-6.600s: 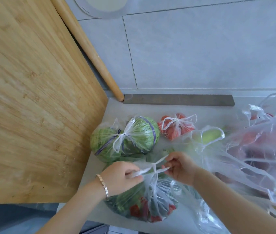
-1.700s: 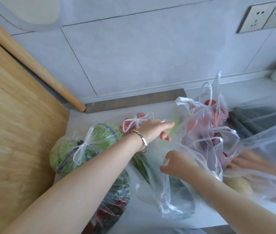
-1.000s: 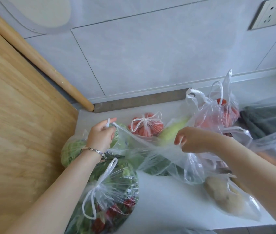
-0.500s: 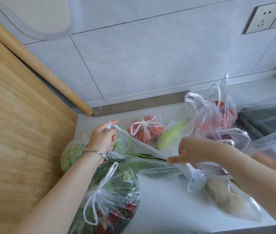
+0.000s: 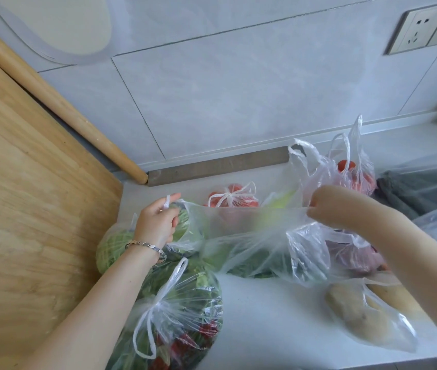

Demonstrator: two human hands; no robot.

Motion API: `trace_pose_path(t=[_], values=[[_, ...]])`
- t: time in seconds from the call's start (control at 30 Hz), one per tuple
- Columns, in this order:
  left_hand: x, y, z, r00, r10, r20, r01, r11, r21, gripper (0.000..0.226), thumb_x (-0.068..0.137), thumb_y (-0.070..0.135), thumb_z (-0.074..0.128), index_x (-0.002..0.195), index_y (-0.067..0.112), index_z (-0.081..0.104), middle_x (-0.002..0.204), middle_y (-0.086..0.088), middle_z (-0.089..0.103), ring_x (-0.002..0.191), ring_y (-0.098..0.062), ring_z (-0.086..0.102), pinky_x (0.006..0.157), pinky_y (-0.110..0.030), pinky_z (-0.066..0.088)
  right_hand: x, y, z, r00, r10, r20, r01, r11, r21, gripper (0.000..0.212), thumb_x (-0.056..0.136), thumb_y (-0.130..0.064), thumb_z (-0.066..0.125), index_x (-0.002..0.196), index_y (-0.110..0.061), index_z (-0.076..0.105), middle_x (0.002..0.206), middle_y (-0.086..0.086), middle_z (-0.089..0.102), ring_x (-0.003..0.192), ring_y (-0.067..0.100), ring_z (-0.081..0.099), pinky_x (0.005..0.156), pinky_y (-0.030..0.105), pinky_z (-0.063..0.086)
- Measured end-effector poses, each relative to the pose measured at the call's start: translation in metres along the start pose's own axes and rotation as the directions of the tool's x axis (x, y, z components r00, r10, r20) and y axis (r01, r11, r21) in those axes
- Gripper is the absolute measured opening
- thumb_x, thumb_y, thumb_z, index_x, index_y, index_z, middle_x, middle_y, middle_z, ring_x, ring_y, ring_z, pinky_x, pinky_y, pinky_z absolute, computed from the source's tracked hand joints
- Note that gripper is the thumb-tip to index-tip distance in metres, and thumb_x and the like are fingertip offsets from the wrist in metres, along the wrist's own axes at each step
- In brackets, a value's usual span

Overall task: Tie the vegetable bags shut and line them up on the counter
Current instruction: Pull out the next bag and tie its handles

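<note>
A clear plastic bag of green vegetables (image 5: 260, 244) is stretched wide above the white counter (image 5: 273, 324). My left hand (image 5: 156, 222) grips its left handle, with the loop over a finger. My right hand (image 5: 332, 206) pinches its right handle. Near me on the left lies a tied bag of greens and red peppers (image 5: 180, 321). A tied cabbage bag (image 5: 110, 247) sits partly behind my left wrist. A small tied bag of tomatoes (image 5: 232, 200) rests at the back.
A large wooden board (image 5: 30, 209) leans on the left, with a rolling pin (image 5: 59, 105) against the wall. Open bags stand on the right: tomatoes (image 5: 351, 166), potatoes (image 5: 367, 319) and dark vegetables (image 5: 423, 188). The counter edge runs along the bottom right.
Both hands have lifted slightly and pulled apart, so the open bag's mouth is now stretched taut between them. The view has shifted a little.
</note>
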State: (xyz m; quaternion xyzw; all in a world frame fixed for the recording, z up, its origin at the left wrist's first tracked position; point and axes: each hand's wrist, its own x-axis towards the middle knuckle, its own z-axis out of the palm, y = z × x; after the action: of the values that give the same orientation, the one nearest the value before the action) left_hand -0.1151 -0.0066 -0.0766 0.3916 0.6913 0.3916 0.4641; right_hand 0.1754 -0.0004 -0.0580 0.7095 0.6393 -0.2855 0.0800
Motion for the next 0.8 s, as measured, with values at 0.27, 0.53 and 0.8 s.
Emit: trace_pose_path(t=[0.27, 0.53, 0.8], values=[[0.008, 0.004, 0.001, 0.985, -0.132, -0.112, 0.100, 0.963, -0.249, 0.044, 0.089, -0.002, 0.043, 0.129, 0.014, 0.050, 0.044, 0.002, 0.043, 0.023, -0.002, 0.024, 0.029, -0.007, 0.016, -0.012, -0.002, -0.001, 0.994, 0.021, 0.108, -0.073, 0.863, 0.500, 0.021, 0.089, -0.018, 0.056, 0.078, -0.001, 0.063, 0.058, 0.002, 0.061, 0.041, 0.008, 0.052, 0.045, 0.016, 0.046], [0.001, 0.008, -0.001, 0.994, -0.105, 0.000, 0.102, 0.965, -0.243, 0.047, 0.091, -0.004, 0.039, 0.134, 0.014, 0.042, 0.043, 0.003, 0.044, 0.022, -0.002, 0.025, 0.031, -0.007, 0.017, -0.043, -0.018, -0.011, 0.992, -0.123, 0.007, 0.030, 0.297, 0.954, 0.022, 0.082, -0.013, 0.063, 0.062, -0.005, 0.062, 0.051, -0.002, 0.064, 0.058, 0.011, 0.061, 0.076, 0.022, 0.051], [-0.015, 0.021, 0.014, 0.984, -0.043, 0.170, 0.081, 0.971, -0.226, 0.037, 0.090, -0.005, 0.036, 0.118, 0.011, 0.054, 0.047, 0.000, 0.050, 0.026, -0.005, 0.029, 0.032, -0.009, 0.021, -0.056, -0.049, -0.019, 0.956, -0.287, -0.055, 0.160, 0.357, 0.921, 0.033, 0.096, -0.015, 0.035, 0.077, -0.005, 0.060, 0.062, 0.010, 0.065, 0.060, 0.019, 0.063, 0.063, 0.034, 0.055]])
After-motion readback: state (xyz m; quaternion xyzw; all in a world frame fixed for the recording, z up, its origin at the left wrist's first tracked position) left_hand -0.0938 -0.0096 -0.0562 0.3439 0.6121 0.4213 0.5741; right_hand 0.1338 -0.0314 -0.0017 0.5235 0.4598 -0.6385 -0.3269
